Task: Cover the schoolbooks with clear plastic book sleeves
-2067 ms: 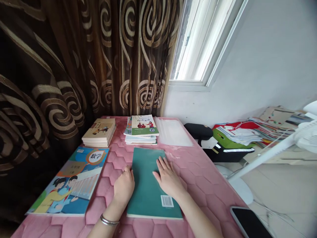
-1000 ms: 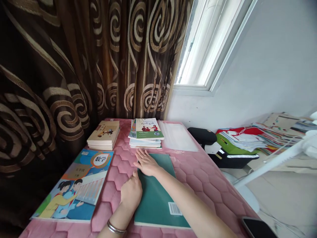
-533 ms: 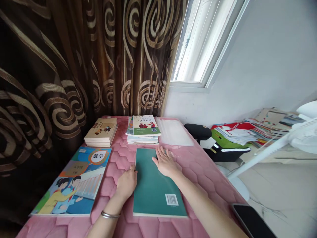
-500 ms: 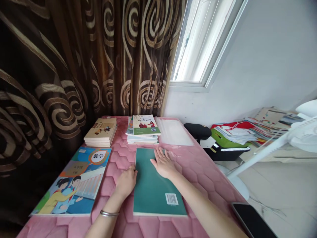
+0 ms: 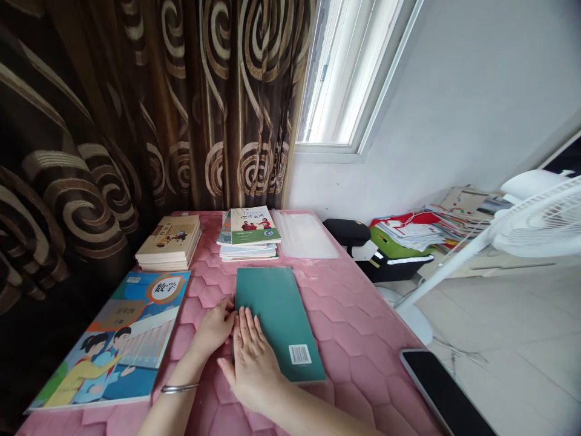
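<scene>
The green book (image 5: 275, 303) is lying on the pink table (image 5: 358, 345), long axis running away from me, barcode (image 5: 299, 354) at near right. My right hand (image 5: 254, 360) is resting flat, thumb spread, over its near left corner; my left hand (image 5: 214, 327) is curling at its left edge — pinching or not, I can't tell. A tan book stack (image 5: 170, 242) and mixed stack (image 5: 250, 233) are sitting beyond — maths textbook (image 5: 109, 339) left, smartphone (image 5: 447, 393) right.
</scene>
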Available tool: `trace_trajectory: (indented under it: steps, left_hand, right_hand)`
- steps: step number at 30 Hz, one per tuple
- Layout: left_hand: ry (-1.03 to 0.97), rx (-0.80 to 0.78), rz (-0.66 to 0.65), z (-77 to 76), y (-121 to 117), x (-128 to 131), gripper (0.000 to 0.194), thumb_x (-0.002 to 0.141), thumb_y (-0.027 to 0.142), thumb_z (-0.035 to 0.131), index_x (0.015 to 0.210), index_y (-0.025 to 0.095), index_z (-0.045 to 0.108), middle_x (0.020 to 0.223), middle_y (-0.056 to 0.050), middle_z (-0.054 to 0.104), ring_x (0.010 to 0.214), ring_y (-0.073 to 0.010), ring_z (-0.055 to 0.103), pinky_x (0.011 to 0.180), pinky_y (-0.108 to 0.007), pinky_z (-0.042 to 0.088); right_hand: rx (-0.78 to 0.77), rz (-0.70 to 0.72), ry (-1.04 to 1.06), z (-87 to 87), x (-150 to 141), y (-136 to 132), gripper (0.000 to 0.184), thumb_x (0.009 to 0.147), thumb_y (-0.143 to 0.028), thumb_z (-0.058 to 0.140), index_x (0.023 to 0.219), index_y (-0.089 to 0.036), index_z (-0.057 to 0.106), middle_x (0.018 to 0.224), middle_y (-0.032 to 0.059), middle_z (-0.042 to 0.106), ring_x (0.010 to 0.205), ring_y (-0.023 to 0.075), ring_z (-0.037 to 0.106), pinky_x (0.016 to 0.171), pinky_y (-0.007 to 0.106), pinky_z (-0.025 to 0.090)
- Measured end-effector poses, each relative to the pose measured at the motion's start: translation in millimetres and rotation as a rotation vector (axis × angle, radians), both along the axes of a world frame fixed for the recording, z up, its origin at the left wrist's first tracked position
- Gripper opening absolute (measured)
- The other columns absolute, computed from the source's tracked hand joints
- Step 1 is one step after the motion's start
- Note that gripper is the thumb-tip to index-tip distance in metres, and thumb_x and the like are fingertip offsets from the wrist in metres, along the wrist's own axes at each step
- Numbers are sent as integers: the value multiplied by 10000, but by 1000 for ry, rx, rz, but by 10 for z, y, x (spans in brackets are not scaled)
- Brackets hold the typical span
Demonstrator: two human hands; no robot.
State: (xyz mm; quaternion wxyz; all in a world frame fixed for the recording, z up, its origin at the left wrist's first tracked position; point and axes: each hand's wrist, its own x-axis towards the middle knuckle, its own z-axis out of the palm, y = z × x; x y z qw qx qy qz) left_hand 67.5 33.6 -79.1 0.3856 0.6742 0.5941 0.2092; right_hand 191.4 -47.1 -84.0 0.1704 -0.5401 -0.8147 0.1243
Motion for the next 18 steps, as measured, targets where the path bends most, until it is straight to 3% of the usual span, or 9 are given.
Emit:
trace_trajectory:
  steps: [6,10,12,15,18]
  left_hand:
    - [12,-1,-7,-30,16,0,96,908,242,395,940,207,478,565,80,579,375,-97,550,389,-191,361]
    - [112,-3,37,41,-5,21,100,906,246,443,922,192,526,593,57,623,434,-101,593,467,-201,400]
    - [204,22,106,94,-51,51,90,888,239,498,899,175,561,672,9,678,560,-120,652,558,-213,431]
    - [295,86,154,145,-154,106,120,844,190,568,951,141,590,844,-72,718,803,-163,684,678,-231,445]
    - [325,81,122,165,-247,134,212,813,195,600,1004,105,581,909,-110,709,881,-191,673,705,-248,447]
  right_hand:
    - [62,93,-26,-37,307,-268,743,944,-505,394,1503,-75,161,1558,141,51,1444,288,56,1192,462,179]
    - [37,-19,-110,-135,748,-394,701,956,-488,370,1501,-93,175,1555,131,64,1440,299,111,1170,482,236]
    - [3,-84,-137,-154,926,-428,674,964,-485,345,1494,-91,211,1553,123,83,1437,297,134,1167,479,245]
    - [-96,-115,-142,-89,1049,-380,675,963,-520,310,1488,-100,243,1553,101,88,1438,284,138,1172,462,237]
    - [-219,-132,-146,63,1002,-170,750,937,-582,324,1487,-80,239,1555,107,58,1442,286,104,1173,447,226]
